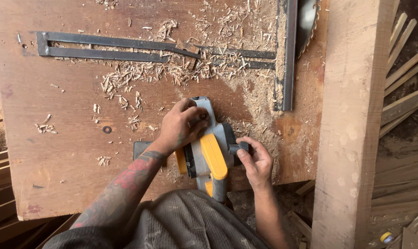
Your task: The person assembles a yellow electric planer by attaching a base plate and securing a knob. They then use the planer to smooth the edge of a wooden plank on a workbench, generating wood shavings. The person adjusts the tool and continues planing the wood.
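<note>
I see a yellow and grey planer point(208, 154) sitting at the near edge of the workbench point(56, 152), just in front of the person's body. My left hand point(181, 127) is clamped over the planer's front end, fingers curled round the knob there. My right hand point(255, 159) pinches a small dark part point(239, 148) on the planer's right side between thumb and fingers. Wood shavings point(139, 76) lie scattered farther off, around a metal bracket point(102, 46). A saw blade point(306, 18) shows at the far right, beside a plank point(352, 124).
</note>
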The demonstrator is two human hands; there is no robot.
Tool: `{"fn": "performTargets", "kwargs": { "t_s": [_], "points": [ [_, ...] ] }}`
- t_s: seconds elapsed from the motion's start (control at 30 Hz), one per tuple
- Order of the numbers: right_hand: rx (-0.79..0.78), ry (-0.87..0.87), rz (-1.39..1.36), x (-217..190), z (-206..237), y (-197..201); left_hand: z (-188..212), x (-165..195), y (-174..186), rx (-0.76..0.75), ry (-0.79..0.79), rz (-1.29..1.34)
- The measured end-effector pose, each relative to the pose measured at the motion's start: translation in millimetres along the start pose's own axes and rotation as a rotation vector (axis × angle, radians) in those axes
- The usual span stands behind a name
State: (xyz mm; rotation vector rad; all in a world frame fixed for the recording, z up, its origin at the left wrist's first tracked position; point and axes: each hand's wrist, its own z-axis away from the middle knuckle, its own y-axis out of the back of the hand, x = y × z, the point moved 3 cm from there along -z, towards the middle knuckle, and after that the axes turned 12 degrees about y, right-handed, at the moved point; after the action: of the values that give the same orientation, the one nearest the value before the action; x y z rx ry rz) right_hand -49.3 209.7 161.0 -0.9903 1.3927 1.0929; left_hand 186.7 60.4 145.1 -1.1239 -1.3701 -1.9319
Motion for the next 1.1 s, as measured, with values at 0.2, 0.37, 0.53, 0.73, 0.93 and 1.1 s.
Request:
{"fn": "performTargets", "kwargs": {
  "t_s": [0.2,0.37,0.53,0.73,0.93,1.1],
  "points": [
    [-0.004,0.005,0.042,1.0,-7.1,-3.2,-5.0,-8.8,-7.7,-0.043,0.120,-0.022],
    [-0.020,-0.002,0.014,1.4,-3.7,-6.3,7.2,0.9,1.0,0.019,0.064,0.023],
    [0.008,-0.038,0.028,10.3,5.9,-7.3,23.1,-0.9,6.0,0.058,0.021,0.104],
    [0.045,-0.021,-0.011,22.9,6.4,-13.5,55.9,-52.3,34.9,0.273,-0.026,0.144],
    [0.028,-0.013,0.012,22.9,1.9,-15.4,120.4,-141.7,127.2,0.628,0.225,-0.263],
    [0.016,-0.044,0.008,26.4,-5.9,-18.7,126.0,-156.7,136.2,0.503,0.234,-0.323]
  ]
}}
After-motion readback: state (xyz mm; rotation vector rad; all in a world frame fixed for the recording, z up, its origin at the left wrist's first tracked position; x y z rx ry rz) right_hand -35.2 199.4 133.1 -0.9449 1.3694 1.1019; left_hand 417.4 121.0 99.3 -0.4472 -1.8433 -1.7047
